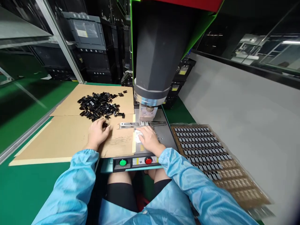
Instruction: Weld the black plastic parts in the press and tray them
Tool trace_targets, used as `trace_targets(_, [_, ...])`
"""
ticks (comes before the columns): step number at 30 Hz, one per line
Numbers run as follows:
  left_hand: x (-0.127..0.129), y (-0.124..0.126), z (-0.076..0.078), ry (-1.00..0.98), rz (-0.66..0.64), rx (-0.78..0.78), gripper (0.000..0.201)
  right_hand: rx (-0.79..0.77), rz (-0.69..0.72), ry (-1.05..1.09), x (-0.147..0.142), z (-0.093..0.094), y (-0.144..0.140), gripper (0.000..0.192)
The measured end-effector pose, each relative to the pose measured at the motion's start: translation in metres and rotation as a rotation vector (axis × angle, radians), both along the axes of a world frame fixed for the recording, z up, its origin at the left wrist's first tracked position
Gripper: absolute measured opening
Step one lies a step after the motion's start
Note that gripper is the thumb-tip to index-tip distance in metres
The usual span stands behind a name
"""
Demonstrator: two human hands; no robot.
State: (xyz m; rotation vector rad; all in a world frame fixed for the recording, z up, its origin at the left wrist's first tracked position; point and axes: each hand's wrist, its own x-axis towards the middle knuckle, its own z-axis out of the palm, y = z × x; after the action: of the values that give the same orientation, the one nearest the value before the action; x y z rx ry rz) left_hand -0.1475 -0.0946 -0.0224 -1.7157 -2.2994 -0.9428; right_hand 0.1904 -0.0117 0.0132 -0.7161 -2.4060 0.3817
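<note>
My left hand (97,135) is at the near edge of a pile of small black plastic parts (98,104) on the cardboard. Its fingers are curled around one small black plastic part (105,124). My right hand (150,139) lies over the machine's metal bed, its fingers stretched toward the fixture (128,124) below the press head (147,113). Small whitish parts (144,123) sit in the fixture, just beyond the fingertips. Beside the right thumb is a white piece (138,137), partly covered by the hand; its kind is unclear.
At the bed's front edge are a green button (122,162) and a red button (148,160). To the right, a tray (228,178) carries rows of grey-white parts. The machine's dark column (154,53) rises ahead. Stacked crates (86,32) stand behind the cardboard (70,134).
</note>
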Motion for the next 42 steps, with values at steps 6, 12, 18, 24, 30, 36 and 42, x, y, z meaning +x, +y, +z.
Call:
trace_targets(6, [-0.028,-0.011,-0.010,-0.033,0.022,-0.175,0.050,-0.074,0.089,-0.140,-0.095,0.009,-0.004,0.038])
trace_targets(12, [-0.004,-0.023,-0.014,-0.109,0.013,-0.111,0.046,-0.189,0.073,-0.279,-0.158,-0.005,-0.017,0.033])
trace_targets(18, [0.006,-0.055,-0.018,-0.157,-0.117,-0.097,0.050,-0.137,0.044,-0.296,-0.169,-0.011,-0.030,0.033])
trace_targets(24, [-0.001,-0.064,-0.013,-0.143,-0.121,-0.105,0.041,-0.030,0.009,-0.350,-0.181,-0.010,-0.043,0.025])
trace_targets(30, [-0.003,-0.073,-0.008,-0.085,-0.105,-0.089,0.042,-0.044,0.035,-0.192,-0.141,-0.004,-0.047,0.029])
trace_targets(36, [0.045,-0.056,0.011,-0.271,-0.230,0.091,0.040,-0.086,-0.169,0.151,-0.016,0.007,-0.023,0.027])
trace_targets(42, [0.133,0.028,0.022,-0.127,-0.375,0.144,0.036,-0.002,-0.378,0.130,0.029,-0.006,0.029,0.026])
